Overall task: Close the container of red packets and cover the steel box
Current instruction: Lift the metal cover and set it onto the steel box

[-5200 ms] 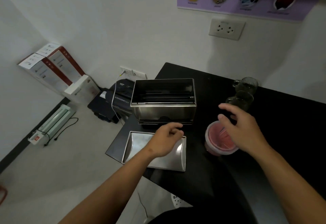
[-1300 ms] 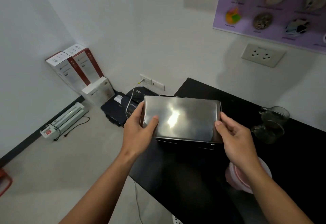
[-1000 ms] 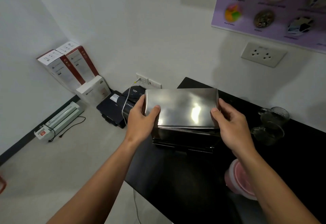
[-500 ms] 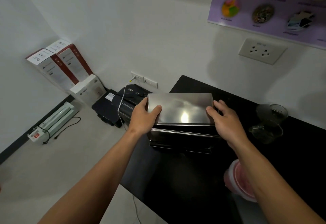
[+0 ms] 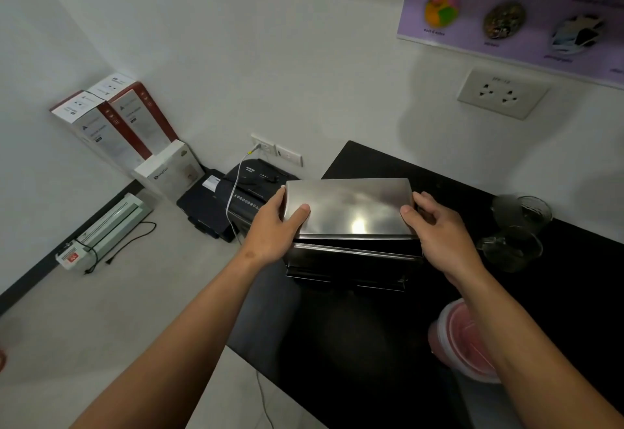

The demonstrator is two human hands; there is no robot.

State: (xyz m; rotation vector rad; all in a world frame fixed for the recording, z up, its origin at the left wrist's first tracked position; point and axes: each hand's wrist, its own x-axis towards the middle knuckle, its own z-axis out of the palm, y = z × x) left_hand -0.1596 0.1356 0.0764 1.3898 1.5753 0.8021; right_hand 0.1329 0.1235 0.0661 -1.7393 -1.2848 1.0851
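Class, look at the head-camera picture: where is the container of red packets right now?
The container of red packets stands low on the right side of the black table, nearer the person than the steel box and partly hidden under the right forearm.

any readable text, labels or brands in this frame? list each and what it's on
"AURORA": black shredder on the floor, likely but small.
"Post-it Notes": caption on the purple poster, blurred, uncertain; other captions unreadable.
"inplus": white box, partly legible, uncertain.
Red-and-white boxes: print too small.
Laminator red label: unreadable.
Wall socket: faint marking, unreadable.
Steel lid, red-packet container: none.
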